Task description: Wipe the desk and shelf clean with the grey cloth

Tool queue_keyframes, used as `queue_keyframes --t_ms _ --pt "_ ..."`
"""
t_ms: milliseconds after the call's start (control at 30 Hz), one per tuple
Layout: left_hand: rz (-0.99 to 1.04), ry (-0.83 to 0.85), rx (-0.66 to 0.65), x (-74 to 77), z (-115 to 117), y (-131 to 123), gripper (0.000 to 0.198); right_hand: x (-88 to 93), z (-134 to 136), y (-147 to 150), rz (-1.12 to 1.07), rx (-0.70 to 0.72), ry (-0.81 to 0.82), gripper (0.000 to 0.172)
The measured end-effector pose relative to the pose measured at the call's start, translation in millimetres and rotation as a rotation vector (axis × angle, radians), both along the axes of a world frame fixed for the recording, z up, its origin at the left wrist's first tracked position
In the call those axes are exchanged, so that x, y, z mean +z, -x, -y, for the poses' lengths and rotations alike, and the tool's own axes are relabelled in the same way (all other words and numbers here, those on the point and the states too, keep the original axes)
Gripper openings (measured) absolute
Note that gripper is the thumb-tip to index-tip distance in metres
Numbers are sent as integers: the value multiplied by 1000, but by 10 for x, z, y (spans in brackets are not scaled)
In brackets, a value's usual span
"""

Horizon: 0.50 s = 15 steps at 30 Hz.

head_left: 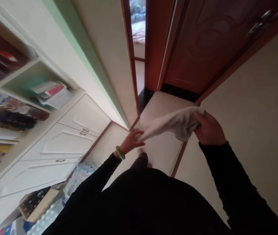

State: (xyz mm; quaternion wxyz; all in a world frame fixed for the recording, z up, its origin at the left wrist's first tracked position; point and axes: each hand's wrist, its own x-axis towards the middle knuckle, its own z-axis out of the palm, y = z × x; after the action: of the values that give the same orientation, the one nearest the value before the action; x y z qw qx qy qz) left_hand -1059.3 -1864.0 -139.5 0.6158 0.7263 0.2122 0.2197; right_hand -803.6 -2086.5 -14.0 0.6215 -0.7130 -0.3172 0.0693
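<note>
A pale grey-white cloth [175, 122] is stretched sideways in front of my body, its right part bunched and hanging in folds. My right hand [211, 129] is closed around the bunched end, thumb on top. At the narrow left end, my left hand [132, 142] has the cloth between its thumb and fingers, with some blur there. A green bangle [120, 152] circles my left wrist. Both arms wear black sleeves.
White cabinets [72, 138] with open shelves of goods line the left. Clear plastic bottles [82, 171] and a cardboard box [43, 204] stand on the floor below. Ahead are a wall corner [109, 88], a narrow door opening and a brown door [202, 49]. A pale wall [258, 107] runs along the right.
</note>
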Motion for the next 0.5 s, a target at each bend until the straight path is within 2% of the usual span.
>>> queue_keyframes --t_ms 67,133,233,300,367,500 --pt "8 -116 68 40 -281 -346 36 233 -293 -463 177 -2 91 18" --pt "77 -170 138 93 -596 -740 17 393 -612 -885 220 -26 86 27" --pt "212 -214 263 290 -1096 -1398 16 567 -1026 -1523 324 -173 44 37" --pt "304 -238 321 541 -1396 -1853 18 674 -1224 -1982 460 -289 2 37" --pt "394 -247 331 872 -1633 -2302 19 777 -1377 -2457 565 -386 -47 37" --pt "532 -153 389 1547 -1957 -3176 31 927 -1698 -3353 647 -494 -125 45"
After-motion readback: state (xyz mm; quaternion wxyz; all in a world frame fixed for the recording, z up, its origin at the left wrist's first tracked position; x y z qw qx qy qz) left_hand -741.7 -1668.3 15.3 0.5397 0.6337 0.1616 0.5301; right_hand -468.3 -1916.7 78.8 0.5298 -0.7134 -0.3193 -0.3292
